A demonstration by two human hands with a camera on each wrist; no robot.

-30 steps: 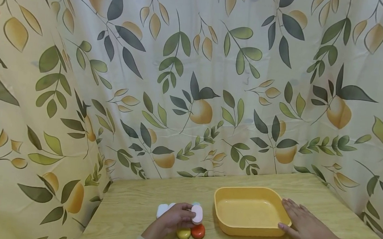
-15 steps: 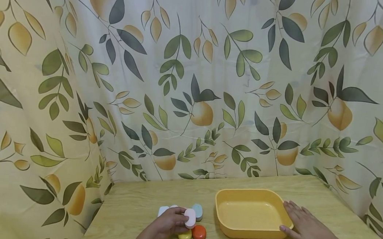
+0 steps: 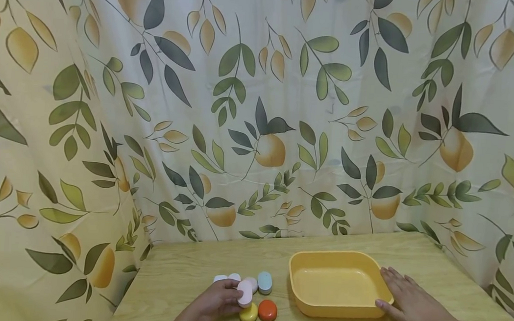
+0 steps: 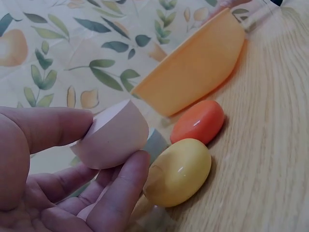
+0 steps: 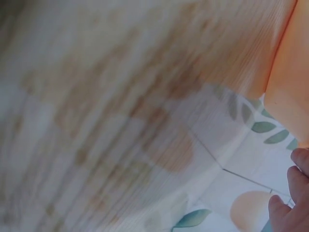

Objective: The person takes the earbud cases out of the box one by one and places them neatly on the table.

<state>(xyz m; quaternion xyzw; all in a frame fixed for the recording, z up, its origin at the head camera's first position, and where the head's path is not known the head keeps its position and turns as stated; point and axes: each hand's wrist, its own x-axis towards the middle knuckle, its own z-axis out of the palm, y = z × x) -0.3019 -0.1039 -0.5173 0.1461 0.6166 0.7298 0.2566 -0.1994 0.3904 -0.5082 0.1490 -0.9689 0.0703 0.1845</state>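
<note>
My left hand point(image 3: 217, 298) pinches a pale pink oval piece point(image 3: 245, 294) between thumb and fingers. The left wrist view shows the pink piece point(image 4: 116, 137) with one flat face and a rounded side. Just below it on the table sit a glossy yellow rounded piece point(image 3: 248, 313) and an orange-red one point(image 3: 267, 311). Behind the held piece are a light blue oval piece point(image 3: 264, 282) and another pale pink piece point(image 3: 251, 284), partly covered. My right hand point(image 3: 418, 308) rests with straight fingers against the right side of a yellow plastic tub point(image 3: 336, 311).
White pieces point(image 3: 234, 277) peek out behind my left hand. The wood-grain table point(image 3: 189, 259) runs back to a leaf-and-fruit patterned curtain point(image 3: 286, 108), which also hangs along the left. The tub stands right of the loose pieces.
My left hand has moved left with the pink piece, uncovering the light blue piece and another pink one behind. My right hand stays at the tub.
</note>
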